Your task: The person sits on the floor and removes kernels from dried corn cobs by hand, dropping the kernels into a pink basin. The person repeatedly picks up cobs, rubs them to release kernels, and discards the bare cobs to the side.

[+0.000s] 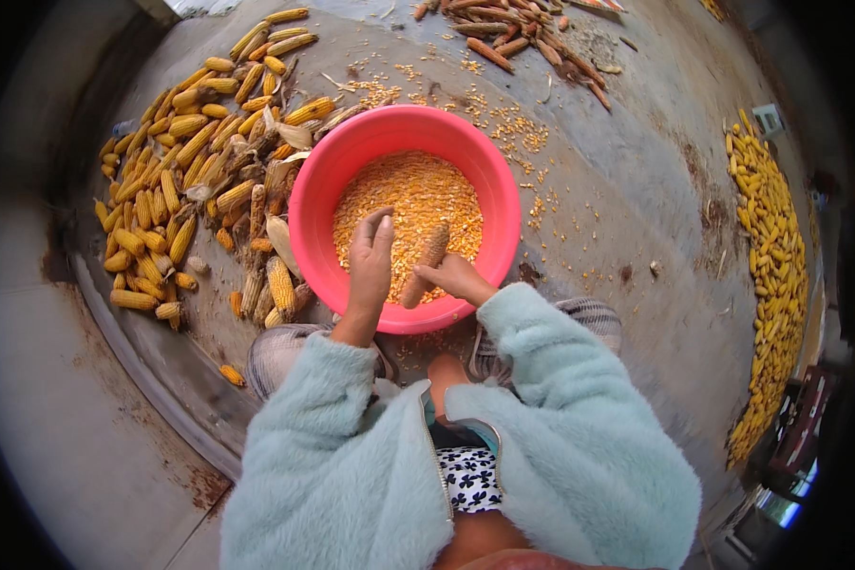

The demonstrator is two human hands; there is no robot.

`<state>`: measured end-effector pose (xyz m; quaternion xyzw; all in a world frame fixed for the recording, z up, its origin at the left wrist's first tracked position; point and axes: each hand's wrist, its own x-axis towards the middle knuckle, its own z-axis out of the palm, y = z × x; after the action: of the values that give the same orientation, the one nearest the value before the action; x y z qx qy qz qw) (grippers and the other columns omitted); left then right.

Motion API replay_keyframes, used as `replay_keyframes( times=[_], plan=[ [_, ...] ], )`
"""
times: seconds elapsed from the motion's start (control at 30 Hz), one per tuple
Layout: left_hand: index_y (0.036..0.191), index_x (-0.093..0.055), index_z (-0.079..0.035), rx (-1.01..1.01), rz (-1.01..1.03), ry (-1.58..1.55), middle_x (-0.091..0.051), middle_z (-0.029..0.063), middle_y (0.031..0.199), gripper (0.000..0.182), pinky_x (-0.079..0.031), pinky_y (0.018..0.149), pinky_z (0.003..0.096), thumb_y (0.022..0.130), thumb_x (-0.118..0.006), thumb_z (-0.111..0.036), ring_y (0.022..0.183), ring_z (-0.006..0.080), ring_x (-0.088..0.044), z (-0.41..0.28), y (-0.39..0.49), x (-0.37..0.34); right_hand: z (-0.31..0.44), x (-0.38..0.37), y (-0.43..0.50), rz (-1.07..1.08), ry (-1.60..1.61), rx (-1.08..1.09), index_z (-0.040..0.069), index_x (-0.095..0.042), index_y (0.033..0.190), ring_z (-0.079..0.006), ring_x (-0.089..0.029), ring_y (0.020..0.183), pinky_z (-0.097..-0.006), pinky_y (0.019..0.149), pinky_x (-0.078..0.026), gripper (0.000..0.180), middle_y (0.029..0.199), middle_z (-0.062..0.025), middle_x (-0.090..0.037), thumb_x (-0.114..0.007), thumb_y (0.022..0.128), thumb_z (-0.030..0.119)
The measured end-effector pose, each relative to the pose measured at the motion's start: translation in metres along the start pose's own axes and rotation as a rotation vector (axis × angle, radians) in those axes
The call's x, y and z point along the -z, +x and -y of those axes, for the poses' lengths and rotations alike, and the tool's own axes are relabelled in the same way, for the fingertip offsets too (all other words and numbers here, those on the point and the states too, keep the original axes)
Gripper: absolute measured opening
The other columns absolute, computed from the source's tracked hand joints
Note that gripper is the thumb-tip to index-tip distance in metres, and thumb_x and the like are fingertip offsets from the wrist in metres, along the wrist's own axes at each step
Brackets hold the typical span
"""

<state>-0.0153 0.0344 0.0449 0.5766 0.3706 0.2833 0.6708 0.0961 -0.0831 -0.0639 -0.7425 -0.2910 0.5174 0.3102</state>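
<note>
A red plastic basin (pixel 405 113) stands on the floor between the knees, with loose yellow corn kernels (pixel 427 178) spread over its bottom. My right hand (pixel 456 276), over the basin's near right part, grips a bare corn cob (pixel 427 260), stripped of its kernels and tilted. To the left of that cob, my left hand (pixel 372 263) is raised above the kernels with its fingers apart. Nothing shows in it, though its palm side is partly turned away. The two hands do not touch.
Unshelled corn ears (pixel 185 142) and husks lie heaped left of the basin. Stripped cobs (pixel 491 28) are piled beyond it. Kernels (pixel 516 132) are scattered on the concrete floor. A long heap of corn ears (pixel 773 285) lies at the far right. A wall edge (pixel 135 363) runs along the left.
</note>
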Motion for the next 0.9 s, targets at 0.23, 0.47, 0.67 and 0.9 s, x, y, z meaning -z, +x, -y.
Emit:
replay_keyframes(
  times=[0.23, 0.47, 0.67, 0.9],
  plan=[
    [0.103, -0.059, 0.003, -0.04, 0.082, 0.032, -0.06, 0.0161, 0.099, 0.033, -0.043, 0.086, 0.0314, 0.089, -0.054, -0.027, 0.096, 0.0231, -0.056, 0.002, -0.005, -0.01, 0.118, 0.159, 0.013, -0.655, 0.308, 0.236, -0.001, -0.059, 0.107, -0.0093, -0.045, 0.058, -0.0262, 0.053, -0.038, 0.047, 0.082, -0.0074, -0.061, -0.057, 0.086, 0.041],
    [0.105, -0.057, 0.003, -0.031, 0.18, -0.011, -0.06, 0.0075, 0.092, 0.031, -0.045, 0.079, 0.0277, 0.091, -0.052, -0.025, 0.088, 0.0132, -0.055, -0.012, -0.01, -0.01, 0.088, 0.09, 0.005, -0.419, 0.223, 0.352, 0.0, -0.052, 0.113, -0.0073, -0.037, 0.031, -0.0203, 0.029, -0.029, 0.044, 0.054, -0.0022, -0.052, -0.044, 0.094, 0.039],
    [0.101, -0.06, 0.002, -0.023, 0.181, -0.003, -0.061, 0.0078, 0.089, 0.031, -0.046, 0.079, 0.0289, 0.091, -0.053, -0.026, 0.086, 0.0131, -0.057, -0.028, -0.014, -0.002, 0.028, -0.035, 0.006, -0.23, 0.18, 0.401, 0.002, -0.049, 0.116, -0.0173, -0.052, 0.093, -0.0295, 0.079, -0.045, 0.033, 0.101, -0.0052, -0.053, -0.048, 0.093, 0.025],
    [0.101, -0.061, 0.001, -0.148, 0.163, -0.168, -0.063, 0.006, 0.092, 0.026, -0.045, 0.08, 0.0267, 0.09, -0.054, -0.023, 0.088, 0.0119, -0.057, -0.073, -0.009, 0.034, 0.007, -0.031, -0.005, -0.118, 0.385, 0.134, 0.007, -0.05, 0.122, -0.0082, -0.054, 0.072, -0.0229, 0.059, -0.046, 0.031, 0.089, -0.0026, -0.057, -0.049, 0.092, 0.016]
  ],
)
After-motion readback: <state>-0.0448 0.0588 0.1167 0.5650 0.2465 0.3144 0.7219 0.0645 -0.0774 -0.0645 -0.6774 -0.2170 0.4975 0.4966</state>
